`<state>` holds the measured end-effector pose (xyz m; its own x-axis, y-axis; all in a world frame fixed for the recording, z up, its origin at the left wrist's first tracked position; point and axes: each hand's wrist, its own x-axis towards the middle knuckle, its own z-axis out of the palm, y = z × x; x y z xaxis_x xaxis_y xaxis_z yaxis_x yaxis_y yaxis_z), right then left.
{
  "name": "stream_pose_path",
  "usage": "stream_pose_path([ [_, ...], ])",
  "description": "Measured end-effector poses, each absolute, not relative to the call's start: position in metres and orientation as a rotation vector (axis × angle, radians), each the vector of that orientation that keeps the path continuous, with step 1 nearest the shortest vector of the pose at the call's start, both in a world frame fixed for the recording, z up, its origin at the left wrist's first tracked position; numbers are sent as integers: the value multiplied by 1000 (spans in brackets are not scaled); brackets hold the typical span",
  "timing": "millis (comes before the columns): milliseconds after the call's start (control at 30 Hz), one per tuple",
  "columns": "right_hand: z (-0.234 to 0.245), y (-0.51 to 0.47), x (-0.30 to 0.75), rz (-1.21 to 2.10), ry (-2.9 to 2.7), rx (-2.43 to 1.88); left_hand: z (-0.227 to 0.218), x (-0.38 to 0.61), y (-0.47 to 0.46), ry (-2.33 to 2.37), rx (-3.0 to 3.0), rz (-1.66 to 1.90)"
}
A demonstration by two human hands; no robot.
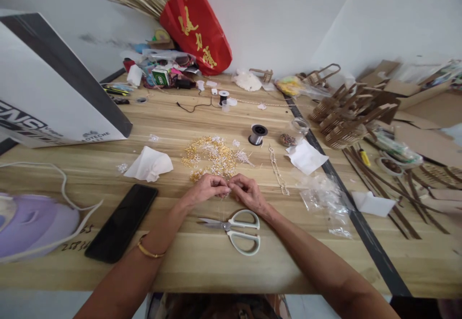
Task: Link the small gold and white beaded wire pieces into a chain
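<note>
My left hand (pixel 208 187) and my right hand (pixel 248 191) meet over the table, fingertips pinched close together. Something small and thin sits between them, with fine strands below, but I cannot make out what it is. Just beyond the fingers spreads a pile of gold and clear beads (pixel 216 156). White-handled scissors (pixel 236 227) lie below my hands, blades pointing left. To the right of the pile rests a beaded chain (pixel 277 170). A spool of thin wire (pixel 258 135) stands behind it.
A black phone (pixel 122 223) and a crumpled white tissue (pixel 149 164) lie on the left, near a purple appliance (pixel 39 225). Clear plastic bags (pixel 325 198), a jar (pixel 299 126) and woven baskets (pixel 339 121) are to the right. A red bag (pixel 198 25) leans at the back.
</note>
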<state>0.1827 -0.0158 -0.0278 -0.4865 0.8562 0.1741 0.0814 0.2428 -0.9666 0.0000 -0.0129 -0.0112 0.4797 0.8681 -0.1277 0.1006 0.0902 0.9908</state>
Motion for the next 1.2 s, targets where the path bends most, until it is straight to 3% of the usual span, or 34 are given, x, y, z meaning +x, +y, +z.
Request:
stream_pose_path([
  [633, -23, -17, 182, 1191, -1805, -850, -15, 7, -13, 964, 1299, 813],
  [1200, -28, -13, 182, 813, -1959, -832, -16, 3, -10, 1033, 1233, 864],
])
